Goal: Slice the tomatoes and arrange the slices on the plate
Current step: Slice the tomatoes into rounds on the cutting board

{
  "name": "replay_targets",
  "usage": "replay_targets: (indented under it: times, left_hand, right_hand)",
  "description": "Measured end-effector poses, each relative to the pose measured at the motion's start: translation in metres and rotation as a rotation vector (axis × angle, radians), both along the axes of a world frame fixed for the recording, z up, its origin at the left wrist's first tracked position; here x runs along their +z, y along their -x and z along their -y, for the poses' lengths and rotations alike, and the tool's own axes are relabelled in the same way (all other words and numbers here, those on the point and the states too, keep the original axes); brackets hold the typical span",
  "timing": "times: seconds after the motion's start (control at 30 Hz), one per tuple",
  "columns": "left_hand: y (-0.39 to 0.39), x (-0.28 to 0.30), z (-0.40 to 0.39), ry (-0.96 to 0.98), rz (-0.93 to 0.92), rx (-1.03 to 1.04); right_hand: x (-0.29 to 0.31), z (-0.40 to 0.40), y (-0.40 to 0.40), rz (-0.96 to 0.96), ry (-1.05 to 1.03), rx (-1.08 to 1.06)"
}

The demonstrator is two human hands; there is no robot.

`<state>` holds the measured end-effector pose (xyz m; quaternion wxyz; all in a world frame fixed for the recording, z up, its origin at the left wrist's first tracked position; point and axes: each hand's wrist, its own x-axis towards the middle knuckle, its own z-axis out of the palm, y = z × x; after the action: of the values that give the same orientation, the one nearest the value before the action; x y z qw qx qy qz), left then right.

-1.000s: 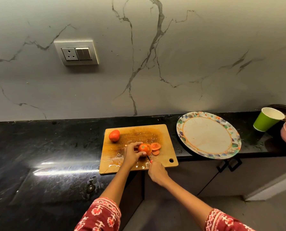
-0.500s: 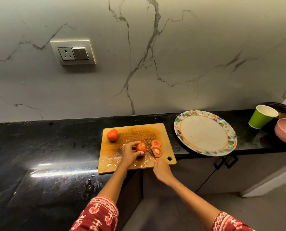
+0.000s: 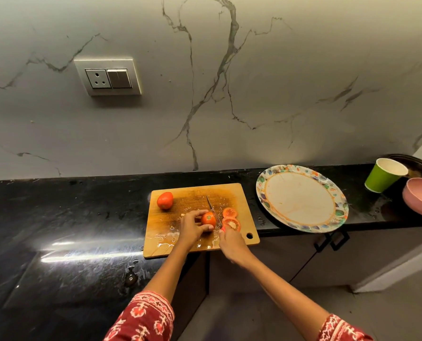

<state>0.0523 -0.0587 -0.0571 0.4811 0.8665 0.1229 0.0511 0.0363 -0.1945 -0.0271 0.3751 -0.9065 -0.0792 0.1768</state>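
A wooden cutting board [image 3: 239, 193] lies on the black counter. My left hand [image 3: 191, 227] grips a partly cut tomato [image 3: 208, 219] near the board's middle. My right hand [image 3: 231, 242] holds a knife [image 3: 212, 210] by its red handle, the blade standing against the tomato's right side. Two slices [image 3: 230, 219] lie just right of the blade. A whole tomato [image 3: 165, 200] sits at the board's far left corner. The patterned plate [image 3: 301, 227] stands to the right with no slices on it.
A green paper cup [image 3: 384, 174] and a pink bowl [image 3: 421, 200] stand at the far right of the counter, before a dark tray. A wall socket [image 3: 108, 77] is on the marble backsplash. The board's front edge overhangs the counter edge.
The knife blade has moved left from the fallen slices back against the tomato held by my left hand. A slice that was on the blade side now lies flat with the other.
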Motion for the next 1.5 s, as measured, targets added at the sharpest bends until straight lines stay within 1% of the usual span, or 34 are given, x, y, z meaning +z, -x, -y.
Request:
replay_targets:
  times: [0.27,0.53,0.8,0.93,1.13,1.37,1.5]
  left_hand:
    - [-0.001,0.000,0.001,-0.023,0.004,-0.003]
    - [-0.003,-0.001,0.000,-0.038,0.018,0.024]
    - [-0.002,0.002,0.002,-0.021,0.020,0.027]
    - [-0.001,0.003,0.001,-0.010,0.017,0.060]
    - [-0.003,0.001,0.001,-0.039,0.017,0.018]
    - [-0.001,0.003,0.002,-0.018,0.034,0.035]
    - [0.001,0.005,0.005,-0.022,0.025,0.024]
  right_hand:
    - [-0.004,-0.003,0.000,-0.008,0.015,-0.019]
    - [-0.002,-0.013,-0.010,-0.014,0.080,-0.009]
    - [-0.009,-0.007,-0.003,0.016,0.028,0.002]
    - [-0.011,-0.007,-0.003,0.002,0.049,0.023]
    - [-0.004,-0.013,-0.017,-0.014,0.063,0.012]
    - [-0.021,-0.005,-0.003,-0.023,0.065,0.008]
    - [-0.011,-0.010,-0.013,-0.054,0.069,0.045]
